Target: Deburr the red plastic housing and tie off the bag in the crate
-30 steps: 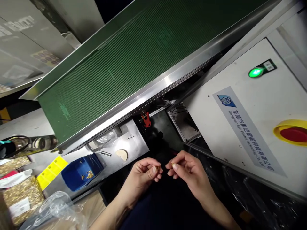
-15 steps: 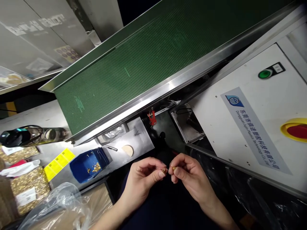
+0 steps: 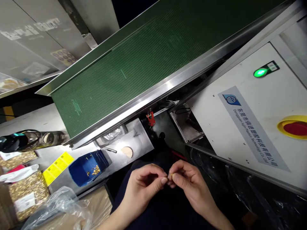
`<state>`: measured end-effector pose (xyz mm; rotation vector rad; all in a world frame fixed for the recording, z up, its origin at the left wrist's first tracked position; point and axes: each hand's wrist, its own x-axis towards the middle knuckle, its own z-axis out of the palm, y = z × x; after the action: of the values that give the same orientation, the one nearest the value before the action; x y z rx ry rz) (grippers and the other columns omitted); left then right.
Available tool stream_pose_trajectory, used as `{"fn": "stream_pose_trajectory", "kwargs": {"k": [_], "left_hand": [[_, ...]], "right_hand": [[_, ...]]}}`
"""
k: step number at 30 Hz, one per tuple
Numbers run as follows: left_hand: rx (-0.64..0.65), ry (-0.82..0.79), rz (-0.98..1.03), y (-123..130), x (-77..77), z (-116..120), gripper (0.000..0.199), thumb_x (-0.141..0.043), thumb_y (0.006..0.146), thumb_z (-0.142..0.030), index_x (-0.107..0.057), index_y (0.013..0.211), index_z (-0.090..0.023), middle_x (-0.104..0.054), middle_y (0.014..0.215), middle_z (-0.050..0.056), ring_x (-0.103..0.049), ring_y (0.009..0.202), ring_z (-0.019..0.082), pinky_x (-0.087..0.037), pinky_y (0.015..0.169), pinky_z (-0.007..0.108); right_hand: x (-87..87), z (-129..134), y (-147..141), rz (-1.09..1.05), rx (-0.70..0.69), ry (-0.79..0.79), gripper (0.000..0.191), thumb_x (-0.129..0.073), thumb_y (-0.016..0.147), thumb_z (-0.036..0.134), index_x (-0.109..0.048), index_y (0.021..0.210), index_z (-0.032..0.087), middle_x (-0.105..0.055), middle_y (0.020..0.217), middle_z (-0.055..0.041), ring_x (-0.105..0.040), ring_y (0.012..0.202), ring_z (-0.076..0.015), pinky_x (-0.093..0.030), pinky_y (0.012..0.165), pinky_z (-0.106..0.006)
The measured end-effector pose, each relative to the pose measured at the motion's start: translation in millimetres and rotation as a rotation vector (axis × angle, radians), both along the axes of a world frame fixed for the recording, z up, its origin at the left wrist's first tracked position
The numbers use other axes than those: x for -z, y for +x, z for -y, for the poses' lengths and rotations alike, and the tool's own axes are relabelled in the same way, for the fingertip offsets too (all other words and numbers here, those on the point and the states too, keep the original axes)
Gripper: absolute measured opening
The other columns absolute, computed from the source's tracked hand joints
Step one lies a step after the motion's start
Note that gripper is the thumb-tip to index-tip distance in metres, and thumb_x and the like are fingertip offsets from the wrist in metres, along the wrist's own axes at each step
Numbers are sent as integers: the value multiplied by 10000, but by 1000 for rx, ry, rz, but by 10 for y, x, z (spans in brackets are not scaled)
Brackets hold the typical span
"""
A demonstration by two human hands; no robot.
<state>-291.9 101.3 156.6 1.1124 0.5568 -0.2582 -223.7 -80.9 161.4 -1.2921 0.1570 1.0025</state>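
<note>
My left hand point(image 3: 144, 186) is closed, thumb and forefinger pinching a tiny brass-coloured part that is mostly hidden by the fingertips. Close beside it, my right hand point(image 3: 192, 187) pinches another small brass-coloured piece point(image 3: 172, 174) between thumb and forefinger. The fingertips of both hands nearly meet above my dark-clothed lap. To the left, a blue bin point(image 3: 79, 171) holds several similar small brass-coloured parts point(image 3: 96, 170).
A green conveyor belt point(image 3: 134, 64) crosses ahead. At right stands a white machine cabinet point(image 3: 216, 111) with a lit green button point(image 3: 260, 72) and red stop button point(image 3: 296, 128). On the metal table point(image 3: 141, 140) are a pen point(image 3: 110, 150), a round disc point(image 3: 127, 152) and bags of brass-coloured parts point(image 3: 28, 187).
My hands have come slightly closer together and sit a little lower in view. The green button on the cabinet has lit up. The whole view has shifted slightly.
</note>
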Motion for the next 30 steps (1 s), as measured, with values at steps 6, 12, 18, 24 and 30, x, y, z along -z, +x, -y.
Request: {"fn": "stream_pose_trajectory", "kwargs": {"k": [6, 12, 18, 24, 30], "left_hand": [[229, 398, 279, -112, -22, -11, 86, -715, 920, -152, -781, 928, -207, -777, 838, 79, -730, 759, 203, -580, 705, 264], [196, 626, 730, -68, -29, 37, 175, -651, 919, -25, -704, 1062, -110, -741, 869, 92, -692, 781, 181, -585, 702, 292], [230, 786, 833, -80, -68, 2, 174, -704, 894, -27, -724, 1056, -87, -755, 883, 87, -669, 781, 173, -581, 672, 289], [190, 745, 794, -16, -82, 49, 126, -648, 958, -64, -722, 1058, -86, -753, 889, 89, -678, 800, 164, -582, 695, 288], [196, 766, 773, 54, -112, 99, 127, -665, 976, -138, -728, 1086, -136, -764, 869, 52, -701, 767, 148, -594, 678, 262]], "right_hand": [[-21, 168, -102, -54, -90, -79, 189, -756, 915, 411, -744, 946, 225, -716, 868, -25, -668, 761, -142, -517, 701, -255], [-9, 123, -90, -126, -103, 14, 216, -761, 910, 425, -756, 888, 210, -669, 752, 7, -610, 713, -111, -466, 678, -215], [-107, 121, -10, -62, -156, 61, 191, -745, 924, 394, -749, 890, 206, -693, 779, -6, -636, 736, -123, -487, 680, -210], [-148, 159, 40, -100, -163, 48, 164, -752, 919, 352, -730, 912, 189, -723, 786, -12, -693, 737, -144, -520, 685, -223], [-182, 211, 102, 53, -234, -31, 116, -765, 903, 303, -754, 878, 190, -722, 821, -6, -686, 753, -127, -504, 674, -197]]}}
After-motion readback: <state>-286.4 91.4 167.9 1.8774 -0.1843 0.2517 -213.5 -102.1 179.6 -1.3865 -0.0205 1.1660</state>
